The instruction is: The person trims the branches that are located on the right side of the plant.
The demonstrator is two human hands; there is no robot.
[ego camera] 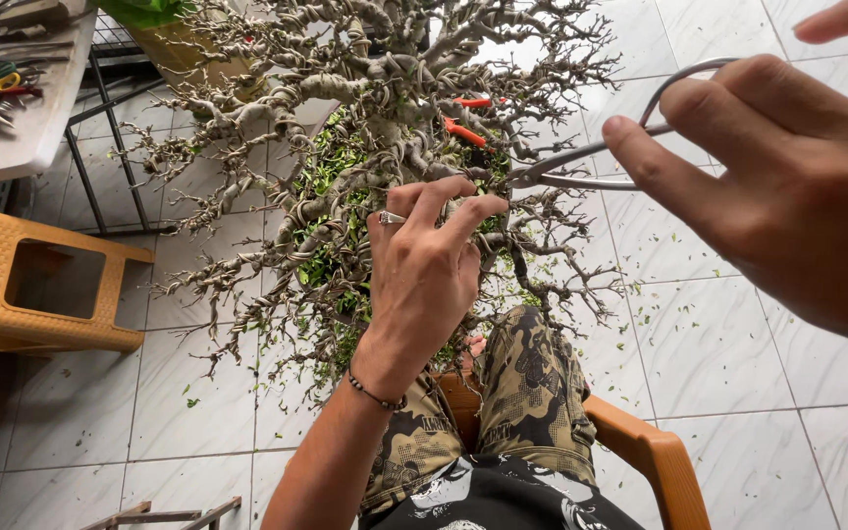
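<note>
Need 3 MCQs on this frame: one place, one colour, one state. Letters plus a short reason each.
1. Where is the woven stool?
A. Left of the tree, on the floor
B. On the table
C. Under the person's legs

2. What colour are the handles of the tool lodged in the tree's branches?
A. Blue
B. Orange
C. White

3. What is the right hand doing?
A. Resting on the knee
B. Holding metal shears
C. Hanging bare

Key:
1 A: it stands on the tiles at left.
2 B: orange handles show among the wired tree twigs.
3 B: its fingers grip the metal shears, blades toward the twig that the left hand touches.
</note>
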